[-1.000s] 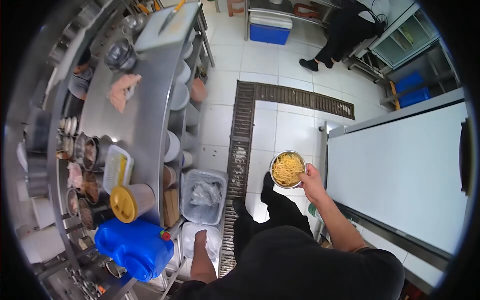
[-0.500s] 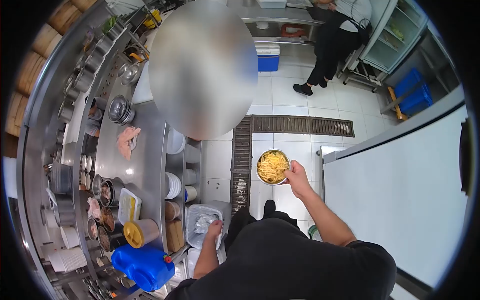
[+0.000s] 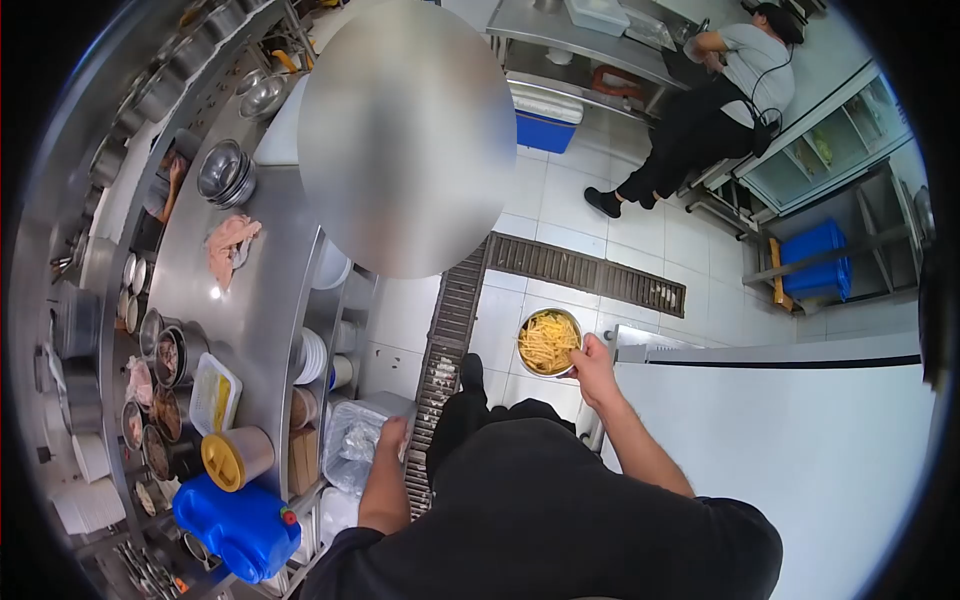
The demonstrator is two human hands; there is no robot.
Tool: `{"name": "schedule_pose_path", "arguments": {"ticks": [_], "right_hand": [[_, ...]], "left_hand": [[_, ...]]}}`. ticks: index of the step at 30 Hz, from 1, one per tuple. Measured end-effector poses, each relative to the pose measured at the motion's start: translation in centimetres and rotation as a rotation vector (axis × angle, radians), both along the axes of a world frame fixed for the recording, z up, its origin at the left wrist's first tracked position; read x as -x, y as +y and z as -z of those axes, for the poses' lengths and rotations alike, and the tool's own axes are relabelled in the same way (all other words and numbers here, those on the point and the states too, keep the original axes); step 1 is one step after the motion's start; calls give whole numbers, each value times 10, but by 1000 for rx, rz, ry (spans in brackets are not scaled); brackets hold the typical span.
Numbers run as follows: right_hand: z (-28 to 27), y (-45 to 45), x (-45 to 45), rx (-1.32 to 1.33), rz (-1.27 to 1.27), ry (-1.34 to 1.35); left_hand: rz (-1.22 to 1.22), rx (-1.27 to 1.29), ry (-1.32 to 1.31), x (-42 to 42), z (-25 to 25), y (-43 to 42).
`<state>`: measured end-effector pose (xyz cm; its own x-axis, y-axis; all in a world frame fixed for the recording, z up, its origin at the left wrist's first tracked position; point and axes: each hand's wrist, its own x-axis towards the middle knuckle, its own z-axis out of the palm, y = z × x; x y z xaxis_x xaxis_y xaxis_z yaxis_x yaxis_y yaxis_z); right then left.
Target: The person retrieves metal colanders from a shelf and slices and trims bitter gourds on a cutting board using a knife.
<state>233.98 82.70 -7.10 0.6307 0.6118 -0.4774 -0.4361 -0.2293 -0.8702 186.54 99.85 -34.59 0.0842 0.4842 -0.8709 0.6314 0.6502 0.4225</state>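
Observation:
A round metal bowl (image 3: 527,366) full of yellow, fry-like cut strips (image 3: 548,342) is in my right hand (image 3: 594,372). The thumb lies over the rim at its right side; my other fingers are mostly hidden below. I hold the bowl out in front of me, above the tiled floor. Low on my left side hangs my left hand (image 3: 393,434), over the edge of a grey bin (image 3: 345,415) lined with clear plastic. Its fingers are hidden from above, so neither their pose nor any contact with the bin shows.
Left is a steel counter (image 3: 270,260) with a pink cloth (image 3: 232,245), stacked metal bowls (image 3: 226,172), a yellow-lidded tub (image 3: 238,458) and a blue jerrycan (image 3: 240,525). A white appliance (image 3: 760,440) stands right. A floor grate (image 3: 590,270) crosses ahead; another person (image 3: 700,120) stands beyond.
My view has turned and moved forward, so the counter and bin shift left in view. The bowl stays in my right hand, nearer the white appliance. The other person's upper body has come into view.

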Motion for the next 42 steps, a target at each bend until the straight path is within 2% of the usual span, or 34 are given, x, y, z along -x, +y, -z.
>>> {"name": "schedule_pose_path", "arguments": {"ticks": [3,6,9,12,13,15,17,19,21,24,27,29,34,36,38,40,42], "right_hand": [[-8,8,2,-32,-41,36],[6,11,2,-93,-163,-19],[18,12,14,-144,-240,19],[10,3,38,-182,-339,78],[0,2,50,-197,-376,96],[-4,-12,82,-173,-426,110],[-20,-25,113,-154,-473,171],[14,-39,122,-198,-656,214],[22,-25,149,-174,-777,220],[4,-32,205,-120,-932,196],[-26,-38,270,-67,-1021,115],[-21,-33,306,-111,-1116,135],[-66,-46,442,-224,-1292,130],[-92,-52,511,-239,-1294,219],[-116,-70,571,-267,-1293,271],[-143,-81,630,-316,-1291,293],[-169,-77,687,-333,-1326,304]], "left_hand": [[-108,-120,-185,-15,-9,-2],[-107,-312,-185,-24,-57,-34],[-210,-422,-147,12,-37,-101],[-221,-297,54,50,-72,-200],[-67,-238,178,68,-77,-233],[79,-34,337,110,-80,-307],[-85,251,454,121,-124,-365],[-331,293,430,165,-57,-444],[-327,356,349,156,-121,-433],[-582,179,322,164,-109,-458],[-575,-127,331,179,-92,-475],[-679,-224,334,187,-95,-486],[-830,-344,362,249,-76,-553],[-686,-307,441,291,-36,-595],[-950,39,207,329,-19,-639],[-1031,194,168,365,1,-686],[-1221,179,152,396,-7,-715]]}}
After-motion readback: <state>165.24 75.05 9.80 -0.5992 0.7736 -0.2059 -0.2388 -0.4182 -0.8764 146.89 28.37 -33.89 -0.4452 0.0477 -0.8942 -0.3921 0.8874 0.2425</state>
